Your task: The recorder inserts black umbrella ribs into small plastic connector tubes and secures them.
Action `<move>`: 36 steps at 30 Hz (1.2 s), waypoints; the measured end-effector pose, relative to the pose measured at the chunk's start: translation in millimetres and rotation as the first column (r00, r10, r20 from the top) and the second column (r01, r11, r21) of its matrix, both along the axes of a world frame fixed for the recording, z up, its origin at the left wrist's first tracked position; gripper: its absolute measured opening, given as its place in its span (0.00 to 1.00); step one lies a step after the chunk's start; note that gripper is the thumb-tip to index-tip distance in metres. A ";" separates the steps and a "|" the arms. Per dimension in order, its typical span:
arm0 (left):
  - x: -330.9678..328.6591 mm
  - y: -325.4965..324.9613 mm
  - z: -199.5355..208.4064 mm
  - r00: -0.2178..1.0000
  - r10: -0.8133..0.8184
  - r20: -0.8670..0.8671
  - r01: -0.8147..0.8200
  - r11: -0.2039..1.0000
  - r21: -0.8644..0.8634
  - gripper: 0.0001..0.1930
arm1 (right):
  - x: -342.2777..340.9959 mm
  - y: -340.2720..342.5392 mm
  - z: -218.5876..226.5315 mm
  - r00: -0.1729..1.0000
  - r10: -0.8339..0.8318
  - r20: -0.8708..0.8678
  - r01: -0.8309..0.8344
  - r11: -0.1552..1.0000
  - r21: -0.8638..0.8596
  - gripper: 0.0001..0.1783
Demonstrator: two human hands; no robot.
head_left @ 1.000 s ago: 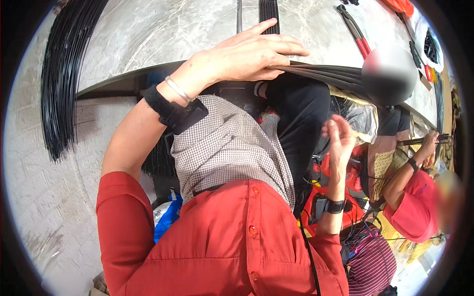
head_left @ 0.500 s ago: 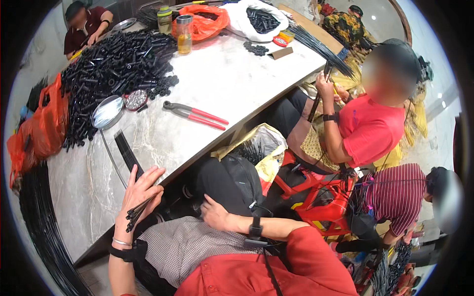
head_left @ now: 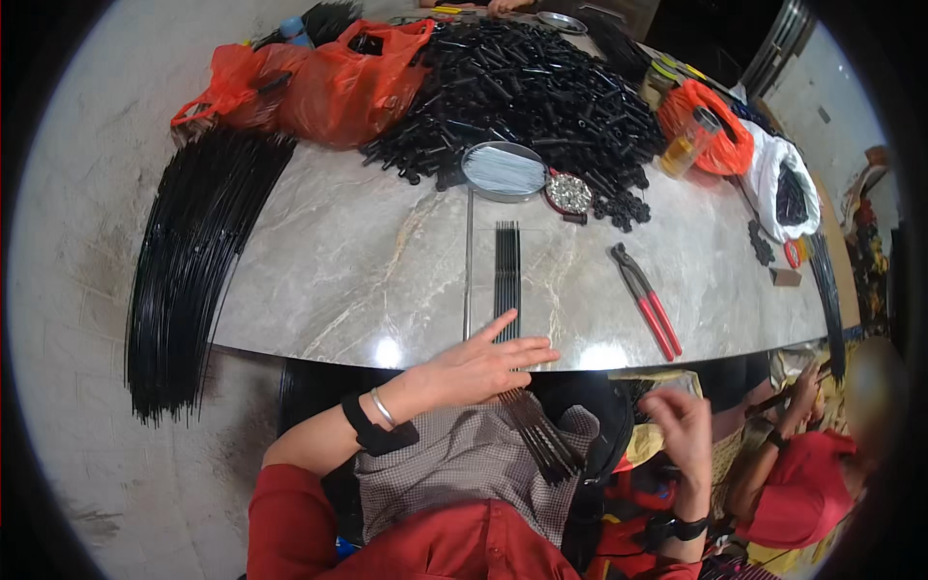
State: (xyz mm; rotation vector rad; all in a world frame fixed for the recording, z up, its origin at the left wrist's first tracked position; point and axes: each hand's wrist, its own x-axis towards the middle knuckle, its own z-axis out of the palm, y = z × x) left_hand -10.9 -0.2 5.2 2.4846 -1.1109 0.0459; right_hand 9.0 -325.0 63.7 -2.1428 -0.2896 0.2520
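Note:
My left hand [head_left: 483,369] lies flat at the table's near edge, fingers stretched and spread, palm down over a narrow row of thin black rods [head_left: 507,266]. The rods' far ends rest on the table; their near ends [head_left: 546,449] fan out over the checked cloth on my lap. My right hand [head_left: 681,425] is raised off the table at the right, fingers loosely bent, and nothing shows in it. Pliers [head_left: 650,304] with red handles lie on the table, nearest to that hand. An oval metal dish [head_left: 505,172] of thin pale pins stands beyond the rods, beside a round tub of small silvery pieces [head_left: 568,193].
A large heap of black tubular parts [head_left: 532,92] covers the table's far middle. Red plastic bags [head_left: 353,87] stand left of it. A thick bundle of long black rods [head_left: 198,261] overhangs the left edge. A jar [head_left: 681,150] and white sack [head_left: 773,184] stand right. A co-worker [head_left: 802,483] sits at right.
My view has swung left, toward the table. My right hand has lifted from my lap. My left hand has turned palm down and flattened over the rods, whose near ends now fan out.

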 end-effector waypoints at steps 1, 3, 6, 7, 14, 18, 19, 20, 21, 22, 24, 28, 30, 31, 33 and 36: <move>1.3 -0.5 -1.5 1.000 -0.007 0.000 0.007 1.000 0.006 0.06 | 13.0 4.0 11.4 1.000 -0.022 0.004 0.022 0.999 0.041 0.06; 3.3 0.1 -8.1 1.000 -0.004 0.003 0.004 1.000 -0.011 0.06 | 42.7 21.3 21.6 0.999 -0.013 0.044 0.011 0.999 0.039 0.08; 4.7 0.9 -9.7 1.000 -0.010 0.004 0.010 0.999 -0.037 0.05 | 89.1 66.3 21.3 0.977 0.128 0.173 -0.107 0.986 -0.125 0.09; 4.1 2.9 -8.2 1.000 -0.007 0.006 0.007 1.000 -0.013 0.04 | 108.2 83.2 10.7 0.955 0.203 0.218 -0.157 0.965 -0.209 0.09; 3.8 -0.8 -8.9 0.998 -0.015 0.055 0.012 0.998 0.062 0.06 | 206.5 207.9 -15.6 0.731 0.393 0.558 -0.357 0.917 -0.178 0.10; 6.9 -3.4 -5.5 0.999 -0.037 0.030 0.035 0.998 0.045 0.06 | 237.8 243.2 -39.2 0.666 0.400 0.630 -0.301 0.917 -0.264 0.09; 4.4 -3.8 -5.0 0.999 -0.031 0.020 0.030 0.998 0.047 0.06 | 235.1 248.9 -41.4 0.666 0.431 0.610 -0.276 0.901 -0.335 0.08; 3.4 -3.4 -4.9 1.000 -0.028 0.009 0.027 0.999 0.047 0.06 | 234.1 253.4 -42.9 0.667 0.460 0.586 -0.248 0.879 -0.407 0.08; 3.6 -2.2 -5.6 1.000 -0.010 0.026 0.009 0.999 0.044 0.05 | 235.2 257.1 -43.8 0.645 0.460 0.610 -0.247 0.881 -0.404 0.05; 3.9 -1.7 -4.3 1.000 -0.015 0.019 0.014 0.999 0.041 0.05 | 235.2 258.3 -44.4 0.651 0.459 0.604 -0.245 0.881 -0.405 0.05; 4.2 -1.1 -1.8 0.999 -0.019 0.044 0.014 0.994 0.111 0.05 | 234.3 262.5 -45.6 0.632 0.439 0.638 -0.194 0.888 -0.418 0.05; 6.6 0.1 -2.8 0.999 -0.017 0.032 0.014 0.996 0.085 0.05 | 237.1 262.6 -42.7 0.707 0.378 0.597 -0.202 0.918 -0.342 0.04; 7.2 0.3 -2.7 0.999 -0.011 0.042 0.008 0.997 0.076 0.05 | 236.0 260.0 -39.7 0.724 0.356 0.591 -0.195 0.927 -0.319 0.05; 7.4 0.3 -2.2 0.999 -0.009 0.039 0.006 0.997 0.074 0.05 | 235.1 258.3 -38.5 0.741 0.328 0.586 -0.183 0.938 -0.294 0.05; 7.8 0.0 -0.7 1.000 -0.017 0.008 0.017 0.998 0.058 0.05 | 235.6 255.9 -36.7 0.755 0.321 0.572 -0.188 0.941 -0.281 0.05; 5.7 -0.7 -2.2 1.000 -0.006 0.025 0.005 0.999 0.043 0.05 | 235.2 256.0 -37.4 0.780 0.298 0.550 -0.196 0.951 -0.237 0.05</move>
